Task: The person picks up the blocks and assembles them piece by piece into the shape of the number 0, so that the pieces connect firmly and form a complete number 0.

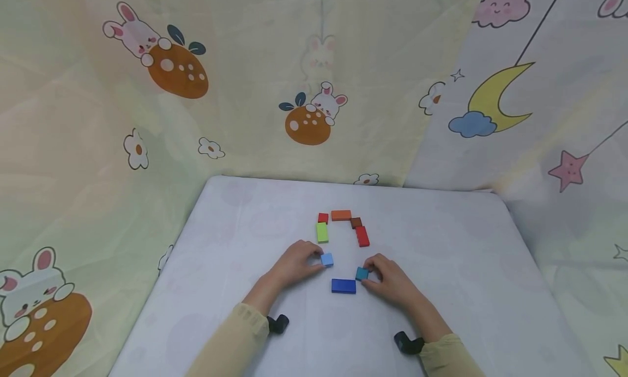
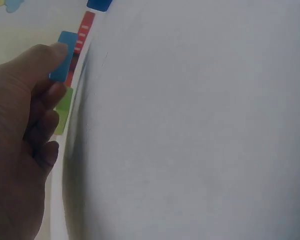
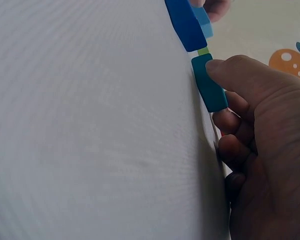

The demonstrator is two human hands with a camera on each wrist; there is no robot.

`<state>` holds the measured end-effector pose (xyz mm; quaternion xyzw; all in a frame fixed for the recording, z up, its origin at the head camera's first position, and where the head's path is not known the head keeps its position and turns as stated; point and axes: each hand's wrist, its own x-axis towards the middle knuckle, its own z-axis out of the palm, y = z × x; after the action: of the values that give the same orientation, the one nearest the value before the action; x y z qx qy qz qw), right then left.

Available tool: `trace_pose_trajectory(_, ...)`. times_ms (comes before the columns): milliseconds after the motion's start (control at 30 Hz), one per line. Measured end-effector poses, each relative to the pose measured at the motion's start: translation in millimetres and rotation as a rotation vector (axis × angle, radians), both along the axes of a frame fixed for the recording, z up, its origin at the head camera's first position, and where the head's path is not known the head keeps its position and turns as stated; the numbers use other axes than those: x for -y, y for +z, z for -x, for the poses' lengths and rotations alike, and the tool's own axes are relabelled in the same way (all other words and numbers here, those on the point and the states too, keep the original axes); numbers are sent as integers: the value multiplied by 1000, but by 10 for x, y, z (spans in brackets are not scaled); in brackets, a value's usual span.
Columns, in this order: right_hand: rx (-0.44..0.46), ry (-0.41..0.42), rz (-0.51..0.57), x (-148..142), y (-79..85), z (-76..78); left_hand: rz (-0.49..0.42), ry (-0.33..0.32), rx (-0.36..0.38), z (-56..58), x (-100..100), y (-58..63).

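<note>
Seemingly mid-placement, lower centre: left hand (image 1: 296, 263) pinched a light-blue block (image 1: 327, 260), right hand (image 1: 392, 279) a teal block (image 1: 361, 274); releasing needed steadiness.

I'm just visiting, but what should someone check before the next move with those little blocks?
1. Left grip has the light blue block pinched: ok.
2. Right grip has the teal block pinched: ok.
3. Dark blue block free of both grips: ok.
4. Space closed between the light blue block and the lime block: not ok, a gap shows.
5. Both held blocks resting on the table: cannot tell.
</note>
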<state>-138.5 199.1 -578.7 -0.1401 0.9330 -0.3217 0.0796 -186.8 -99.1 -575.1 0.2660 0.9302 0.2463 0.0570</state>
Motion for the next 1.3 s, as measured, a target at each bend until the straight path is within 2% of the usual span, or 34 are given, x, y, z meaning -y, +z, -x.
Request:
trace_pose_trajectory(133, -5, 2, -1, -4, -9, 8, -5, 7, 44, -105, 47, 29)
trace_pose_trajectory(300, -5, 4, -2, -6, -8, 19, -4, 10, 77, -181, 107, -2)
trace_pose_trajectory(767, -3, 23, 3, 7, 17, 29, 19, -31, 75, -214, 129, -41)
trace_pose_trajectory(933, 40, 5, 13, -31, 109, 39, 4, -47, 58, -212, 128, -63)
trace_pose_trajectory(1067, 44, -16, -9, -87, 224, 178, -7, -54, 58, -208, 133, -77)
trace_pose_trajectory(1200, 49, -2, -35, -154, 312, 463, -16, -58, 48, -202, 142, -92)
trace_pose_trajectory(1300, 86, 8, -40, -198, 349, 693, -23, -61, 36, -199, 141, -106)
